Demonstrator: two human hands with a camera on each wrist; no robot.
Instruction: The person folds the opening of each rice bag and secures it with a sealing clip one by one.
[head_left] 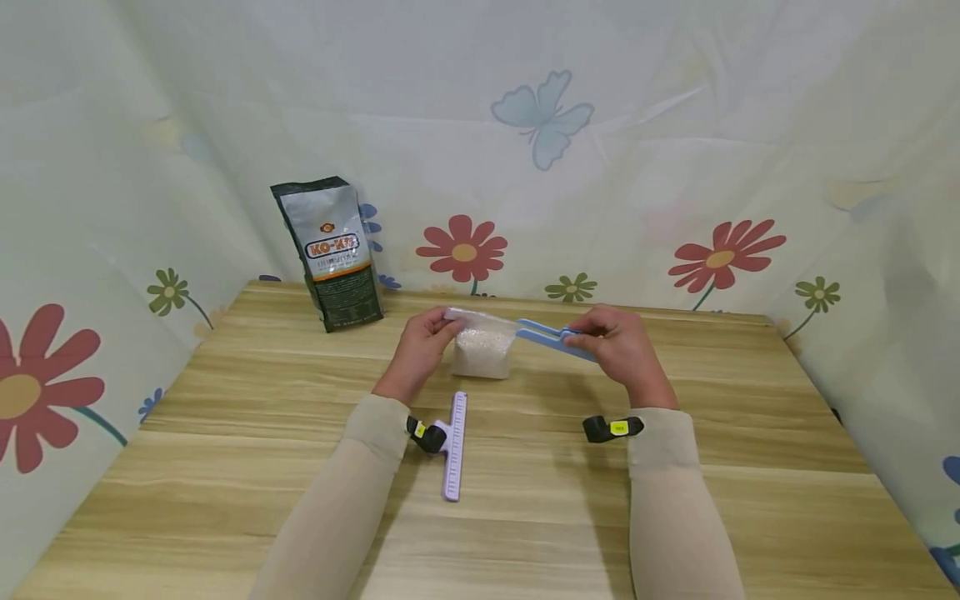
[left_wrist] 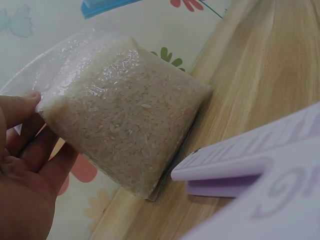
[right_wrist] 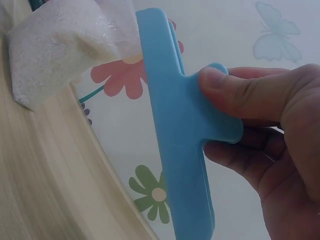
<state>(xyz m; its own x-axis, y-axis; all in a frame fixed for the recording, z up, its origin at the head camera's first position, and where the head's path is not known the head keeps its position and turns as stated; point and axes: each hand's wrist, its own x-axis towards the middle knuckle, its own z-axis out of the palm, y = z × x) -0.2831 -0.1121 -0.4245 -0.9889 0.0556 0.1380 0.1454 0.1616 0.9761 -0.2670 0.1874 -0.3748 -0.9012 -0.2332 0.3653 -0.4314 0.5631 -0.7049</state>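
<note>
Item 1: dark foil pouch (head_left: 333,254), orange label, upright at the table's (head_left: 225,433) far left, just short of the flower-print backdrop (head_left: 675,167); bare wood lies between it and the left edge.

Item 2: left hand (head_left: 422,343), raised over the far middle of the table, fingers curled round the top left of a clear bag of rice (head_left: 483,346). The bag's lower corner appears to touch the wood, though the left wrist view leaves this uncertain.

Item 3: lilac sealing clip (head_left: 455,446), flat on the table, nearer the person than the bag, close by the left sleeve; open board on both sides.

Item 4: blue sealing clip (head_left: 551,337), its tip at the bag's top right edge.

Item 5: right hand (head_left: 618,342), thumb and fingers pinching the clip's handle tabs. Broad bare tabletop runs right to the table's edge.
</note>
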